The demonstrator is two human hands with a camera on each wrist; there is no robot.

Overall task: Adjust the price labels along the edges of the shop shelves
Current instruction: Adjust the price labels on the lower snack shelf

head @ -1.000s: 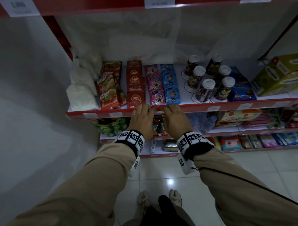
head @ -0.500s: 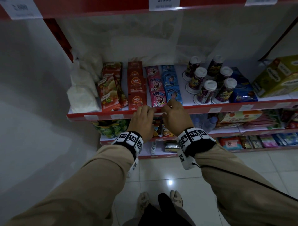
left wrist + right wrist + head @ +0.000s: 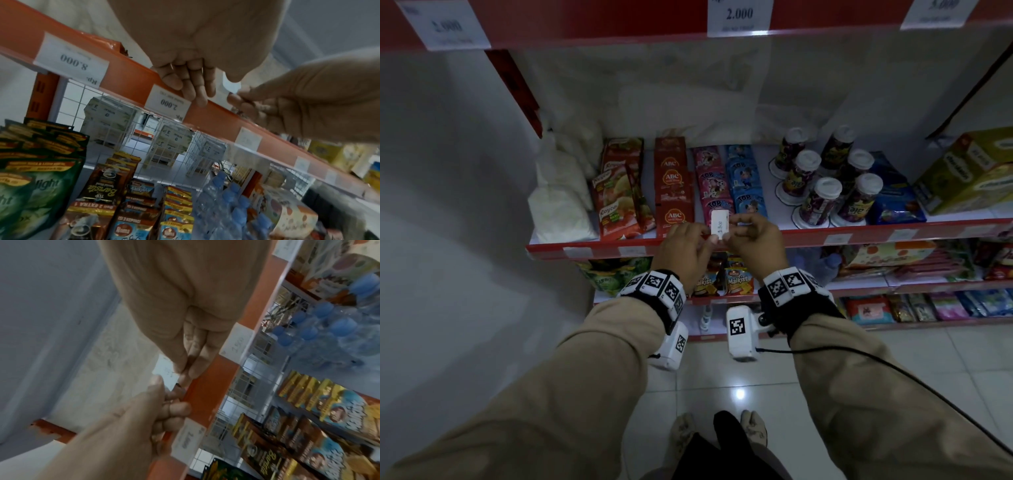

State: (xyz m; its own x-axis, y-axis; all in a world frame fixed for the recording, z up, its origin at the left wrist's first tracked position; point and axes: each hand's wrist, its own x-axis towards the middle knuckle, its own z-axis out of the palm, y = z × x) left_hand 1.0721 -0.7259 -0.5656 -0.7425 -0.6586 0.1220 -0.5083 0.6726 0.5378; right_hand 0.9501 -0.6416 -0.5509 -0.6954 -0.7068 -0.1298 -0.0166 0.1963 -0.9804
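Note:
A small white price label [image 3: 719, 224] stands upright just above the red shelf edge [image 3: 808, 236], free of the strip. My left hand [image 3: 707, 236] pinches its lower end and my right hand [image 3: 732, 228] pinches its right side. In the left wrist view my left hand's fingers [image 3: 191, 81] curl in front of the strip beside a corner of the label [image 3: 231, 84]. The right wrist view shows the label [image 3: 166, 371] held between both hands. Other labels stay seated in the strip, among them an 8.000 label [image 3: 72, 60] and a 2.000 label [image 3: 167, 101].
Behind the hands on the shelf lie ABC packs [image 3: 674, 192], pink and blue sachets, white bags [image 3: 561, 205] and lidded cups [image 3: 822, 192]. An upper shelf edge carries a 2.000 label [image 3: 739, 15]. Lower shelves hold snacks and bottles. A white wall stands at the left.
Both hands lay on the shelf edge before. They have since risen slightly, and the label is out of the strip, held upright between them.

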